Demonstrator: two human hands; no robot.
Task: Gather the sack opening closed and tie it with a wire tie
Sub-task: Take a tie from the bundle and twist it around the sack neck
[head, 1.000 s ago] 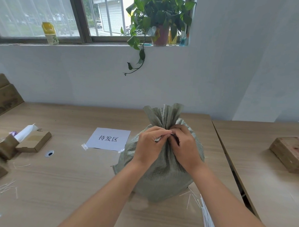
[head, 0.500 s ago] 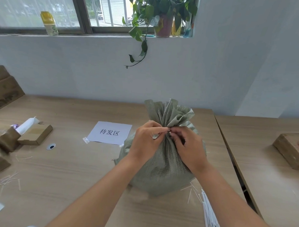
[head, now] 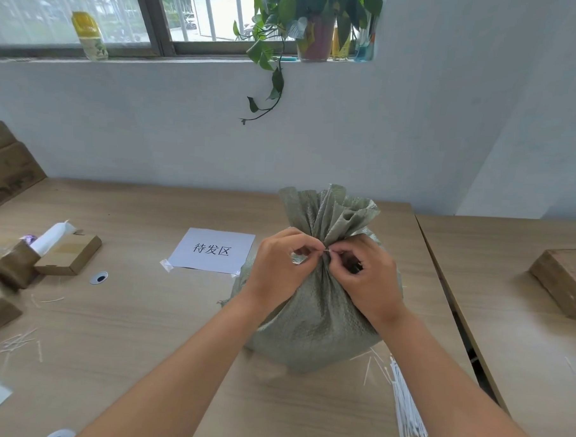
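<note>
Green woven sack [head: 312, 318] standing upright on the wooden table [head: 137, 317], just right of centre, its neck bunched tight and the gathered mouth fanning up in pleats above the pinch. Left hand [head: 279, 267] and right hand [head: 365, 274] pressed against the neck from either side, knuckles toward the camera, wrists bent slightly inward, forearms reaching in from the lower edge and converging at the sack. Both hands curled narrow, thumb and forefinger tips meeting at the front of the neck, pinching a thin wire tie [head: 326, 250], only a small metallic bit of it visible between the fingertips. Cannot tell how far around the neck it runs. Remaining fingers of each hand folded in against the cloth.

Bundle of white ties [head: 405, 408] lying on the table just beside the sack's base, near the right forearm. White paper sign [head: 212, 250] with printed characters taped flat to the table left of the sack. Small open cardboard box [head: 69, 253] further left. Potted trailing plant [head: 308, 24] on the windowsill above.
</note>
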